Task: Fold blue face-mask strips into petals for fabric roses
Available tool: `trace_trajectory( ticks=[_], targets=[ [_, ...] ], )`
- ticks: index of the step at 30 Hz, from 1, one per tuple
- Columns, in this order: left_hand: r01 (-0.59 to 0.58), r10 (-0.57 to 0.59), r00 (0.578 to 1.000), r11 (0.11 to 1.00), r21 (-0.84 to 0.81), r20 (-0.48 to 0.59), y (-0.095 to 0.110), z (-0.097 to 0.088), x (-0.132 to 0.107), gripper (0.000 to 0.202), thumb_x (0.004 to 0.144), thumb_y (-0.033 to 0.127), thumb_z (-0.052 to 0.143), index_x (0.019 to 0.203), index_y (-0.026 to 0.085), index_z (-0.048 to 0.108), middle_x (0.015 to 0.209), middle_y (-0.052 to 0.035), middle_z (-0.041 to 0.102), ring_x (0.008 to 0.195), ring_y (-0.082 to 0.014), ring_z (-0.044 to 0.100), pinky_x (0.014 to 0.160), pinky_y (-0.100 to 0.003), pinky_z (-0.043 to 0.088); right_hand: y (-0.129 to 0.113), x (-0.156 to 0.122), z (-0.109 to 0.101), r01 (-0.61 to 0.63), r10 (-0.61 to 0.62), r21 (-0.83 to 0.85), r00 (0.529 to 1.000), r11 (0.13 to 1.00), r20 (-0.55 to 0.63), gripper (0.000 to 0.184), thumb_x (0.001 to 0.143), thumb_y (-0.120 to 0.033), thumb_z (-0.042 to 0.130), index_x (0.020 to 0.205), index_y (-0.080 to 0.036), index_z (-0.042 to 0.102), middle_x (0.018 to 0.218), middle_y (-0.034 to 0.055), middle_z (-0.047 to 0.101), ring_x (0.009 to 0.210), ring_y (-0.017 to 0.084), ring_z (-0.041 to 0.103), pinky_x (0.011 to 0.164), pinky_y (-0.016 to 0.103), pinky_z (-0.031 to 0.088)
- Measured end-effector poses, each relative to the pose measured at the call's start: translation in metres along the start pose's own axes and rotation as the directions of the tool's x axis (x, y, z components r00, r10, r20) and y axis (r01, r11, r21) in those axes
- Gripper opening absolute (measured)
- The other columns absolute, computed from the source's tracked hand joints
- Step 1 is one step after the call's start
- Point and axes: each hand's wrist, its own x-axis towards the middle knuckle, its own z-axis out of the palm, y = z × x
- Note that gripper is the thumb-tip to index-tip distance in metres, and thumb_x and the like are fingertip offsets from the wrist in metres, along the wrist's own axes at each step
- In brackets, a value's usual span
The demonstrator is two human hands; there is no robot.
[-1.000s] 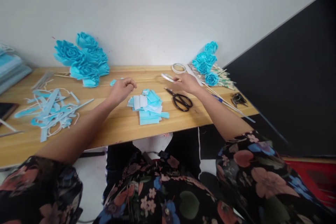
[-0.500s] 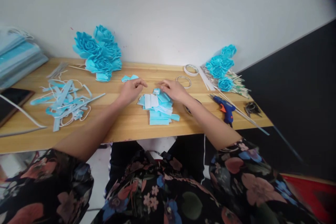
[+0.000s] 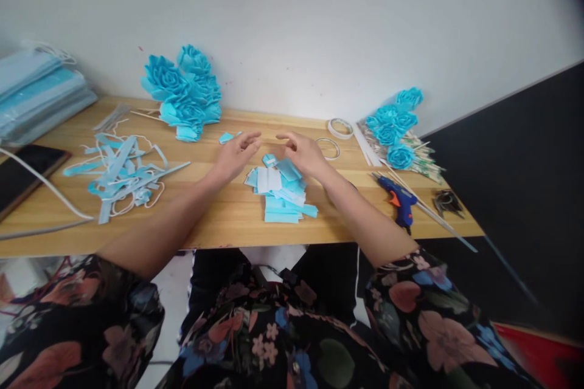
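The left hand point(image 3: 235, 157) and right hand point(image 3: 305, 155) face each other, apart, loosely curled.

The table point(image 3: 214, 228) runs out of the picture on the left, cutting short the phone point(image 3: 28, 175) and, by its back edge, the pile of masks point(image 3: 43, 100). The left hand point(image 3: 237, 155) hides part of a blue scrap point(image 3: 225, 138); the right arm point(image 3: 360, 216) covers something black point(image 3: 354, 186) (only slivers show). By the table's right edge, a dark clump point(image 3: 448, 202) is too small to tell

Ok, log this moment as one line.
left hand: near small blue piece | right hand: near cut-piece pile | hands: apart | glue gun: on table
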Motion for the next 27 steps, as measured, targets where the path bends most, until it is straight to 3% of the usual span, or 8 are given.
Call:
trace_trajectory(
  ticks=[3,5,8,11,15,18,23,27],
  targets=[
    [0.019,-0.019,1.0,0.999,0.035,0.001,-0.004,0.0,0.001,0.047,0.087,0.038,0.052,0.127,0.013,0.062,0.115,-0.0135,0.07,0.098,-0.0209,0.065,0.085,-0.033,0.051,-0.004,0.007,0.007,-0.034,0.052,-0.19,0.995,0.981,0.088,0.038,0.089,-0.03,0.055,0.125,-0.024,0.065,0.104,0.0072,0.076,0.092,0.023,0.067,0.076,0.031,0.047],
    [0.028,-0.028,1.0,0.999,0.041,-0.004,-0.007,0.001,0.002,0.046,0.088,0.038,0.051,0.125,0.014,0.063,0.112,-0.0126,0.071,0.096,-0.0208,0.065,0.083,-0.033,0.051,-0.006,0.014,0.014,-0.014,0.038,-0.173,0.99,0.985,0.138,0.038,0.087,-0.026,0.058,0.124,-0.023,0.065,0.102,0.0068,0.076,0.092,0.022,0.067,0.077,0.031,0.047],
    [0.026,-0.026,1.0,1.0,0.003,0.0,-0.008,0.003,0.002,0.044,0.088,0.041,0.053,0.122,0.015,0.065,0.112,-0.011,0.071,0.098,-0.0209,0.065,0.083,-0.032,0.051,-0.007,0.021,0.02,0.001,-0.015,0.093,0.989,0.996,0.146,0.036,0.084,-0.017,0.059,0.119,-0.019,0.066,0.085,0.0024,0.073,0.076,0.016,0.065,0.072,0.027,0.048],
    [0.025,-0.028,0.999,0.996,-0.081,-0.037,-0.002,0.005,0.0,0.046,0.087,0.042,0.057,0.123,0.014,0.064,0.116,-0.0117,0.069,0.103,-0.0213,0.064,0.085,-0.032,0.051,-0.009,0.022,0.016,-0.033,0.006,0.453,0.998,0.891,0.061,0.037,0.085,-0.024,0.06,0.121,-0.017,0.064,0.07,-0.0029,0.064,0.064,0.011,0.058,0.064,0.024,0.048],
    [0.139,-0.141,0.99,0.925,-0.353,0.02,0.01,0.008,-0.006,0.051,0.084,0.05,0.063,0.122,0.016,0.062,0.11,-0.0107,0.069,0.093,-0.0204,0.066,0.074,-0.03,0.053,-0.02,0.014,0.005,-0.016,0.041,0.601,0.999,0.799,-0.028,0.037,0.081,-0.027,0.063,0.117,-0.019,0.063,0.067,-0.0057,0.057,0.061,0.009,0.055,0.06,0.022,0.046],
    [0.204,-0.146,0.976,0.874,-0.442,0.161,0.013,0.008,-0.009,0.039,0.077,0.046,0.071,0.101,0.015,0.069,0.094,-0.0083,0.07,0.082,-0.0182,0.066,0.071,-0.03,0.052,-0.028,0.006,0.002,-0.001,0.036,0.603,0.998,0.798,-0.045,0.036,0.078,-0.025,0.064,0.114,-0.019,0.063,0.071,-0.0048,0.059,0.062,0.01,0.058,0.059,0.022,0.047],
    [0.228,-0.21,0.974,0.874,-0.43,0.089,0.013,0.004,-0.008,0.02,0.077,0.032,0.071,0.079,0.013,0.066,0.075,-0.0053,0.068,0.066,-0.0138,0.063,0.065,-0.027,0.05,-0.009,-0.006,-0.023,0.01,0.055,0.533,0.993,0.846,-0.107,0.026,0.086,-0.03,0.057,0.109,-0.02,0.063,0.078,-0.0012,0.064,0.066,0.011,0.063,0.057,0.022,0.045],
    [0.254,-0.249,0.966,0.848,-0.465,0.075,0.016,0.003,-0.007,0.014,0.083,0.024,0.065,0.077,0.012,0.064,0.076,-0.0058,0.069,0.063,-0.0117,0.063,0.059,-0.024,0.049,0.027,-0.022,-0.054,-0.055,0.077,0.123,0.981,0.991,-0.178,0.013,0.087,-0.023,0.055,0.083,-0.017,0.066,0.073,0.0018,0.067,0.071,0.015,0.063,0.065,0.025,0.045]
  ],
)
